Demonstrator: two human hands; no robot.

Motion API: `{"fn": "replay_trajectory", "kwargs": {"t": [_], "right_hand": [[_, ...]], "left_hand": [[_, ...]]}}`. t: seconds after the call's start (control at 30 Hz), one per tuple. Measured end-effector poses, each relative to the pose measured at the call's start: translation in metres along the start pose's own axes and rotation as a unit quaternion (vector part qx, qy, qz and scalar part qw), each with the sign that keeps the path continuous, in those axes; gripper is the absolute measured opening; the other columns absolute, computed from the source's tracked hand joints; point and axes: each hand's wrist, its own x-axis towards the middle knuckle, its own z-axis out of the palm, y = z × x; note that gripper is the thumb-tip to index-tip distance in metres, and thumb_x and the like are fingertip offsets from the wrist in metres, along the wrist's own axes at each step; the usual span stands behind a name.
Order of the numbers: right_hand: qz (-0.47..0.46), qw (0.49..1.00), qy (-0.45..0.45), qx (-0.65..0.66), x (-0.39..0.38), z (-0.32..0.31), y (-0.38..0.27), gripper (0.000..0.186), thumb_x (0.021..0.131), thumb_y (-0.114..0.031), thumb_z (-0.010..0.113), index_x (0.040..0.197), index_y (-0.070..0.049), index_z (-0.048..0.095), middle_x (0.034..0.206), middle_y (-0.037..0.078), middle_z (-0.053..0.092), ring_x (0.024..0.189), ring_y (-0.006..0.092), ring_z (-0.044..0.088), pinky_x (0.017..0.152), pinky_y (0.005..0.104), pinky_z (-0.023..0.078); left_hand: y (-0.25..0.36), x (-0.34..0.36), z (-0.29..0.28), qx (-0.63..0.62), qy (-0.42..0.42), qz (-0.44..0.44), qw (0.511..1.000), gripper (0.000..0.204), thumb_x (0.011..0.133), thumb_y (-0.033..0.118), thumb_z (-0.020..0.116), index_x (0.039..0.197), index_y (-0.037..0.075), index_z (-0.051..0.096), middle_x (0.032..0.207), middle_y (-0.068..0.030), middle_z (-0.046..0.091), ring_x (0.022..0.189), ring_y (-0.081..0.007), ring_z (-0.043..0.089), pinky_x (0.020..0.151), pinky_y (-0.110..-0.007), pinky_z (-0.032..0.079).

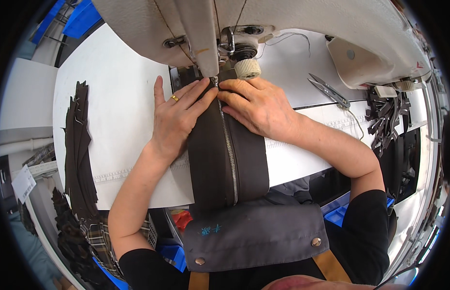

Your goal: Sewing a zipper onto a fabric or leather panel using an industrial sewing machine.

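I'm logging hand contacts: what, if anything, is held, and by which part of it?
The dark fabric, seemingly pressed flat, not visibly gripped: the left hand and right hand rest on either side of its zipper, near the presser foot.

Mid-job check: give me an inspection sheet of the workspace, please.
Surface: white table, ruler scale along it.
Work: dark fabric with a metal zipper, lying under the sewing machine.
Clutter: dark strips at left; snips and a pile of scraps at right.
Left hand: fingers on the fabric, left of the zipper, near the needle area.
Right hand: fingertips at the zipper, close to the left hand's.
Cables: no power cable seen; a cord trails from the snips.
Surroundings: blue bin at upper left.
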Motion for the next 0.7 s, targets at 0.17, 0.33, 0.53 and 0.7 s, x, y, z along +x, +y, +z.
{"fn": "replay_trajectory", "kwargs": {"t": [0.17,0.33,0.53,0.7], "right_hand": [[0.012,1.000,-0.020,0.014,0.002,-0.004,0.003,0.029,0.078,-0.023,0.072,0.098,-0.003,0.064,0.101,0.007,0.061,0.091,0.0235,0.056,0.077,0.0345,0.051],[0.002,0.996,-0.058,-0.063,0.006,-0.009,0.023,0.069,0.085,-0.055,0.061,0.120,0.003,0.055,0.126,0.019,0.056,0.126,0.0351,0.046,0.108,0.0523,0.031],[-0.009,0.988,-0.132,-0.078,0.002,0.001,0.033,0.091,0.086,-0.073,0.042,0.133,0.005,0.048,0.136,0.023,0.049,0.136,0.0357,0.038,0.112,0.0520,0.028],[-0.002,0.988,-0.134,-0.081,0.001,0.002,0.035,0.092,0.085,-0.073,0.043,0.133,0.005,0.049,0.137,0.023,0.049,0.136,0.0345,0.038,0.112,0.0524,0.029]], "left_hand": [[0.001,0.001,-0.002,0.000,-0.019,-0.005,1.000,0.034,0.083,0.012,0.060,0.116,0.016,0.066,0.123,0.0011,0.063,0.109,-0.0137,0.060,0.111,-0.061,0.016],[0.007,0.000,-0.008,0.001,-0.060,-0.033,0.998,0.040,0.080,0.013,0.061,0.120,0.016,0.065,0.127,0.0000,0.060,0.112,-0.0177,0.056,0.108,-0.066,0.017],[0.012,-0.002,-0.009,-0.004,-0.063,-0.063,0.996,0.045,0.079,0.013,0.062,0.124,0.017,0.063,0.132,-0.0038,0.057,0.117,-0.0225,0.051,0.107,-0.068,0.017],[0.009,-0.001,-0.010,-0.006,-0.072,-0.066,0.995,0.046,0.080,0.011,0.061,0.126,0.018,0.063,0.134,-0.0063,0.057,0.118,-0.0247,0.052,0.107,-0.068,0.016]]}}
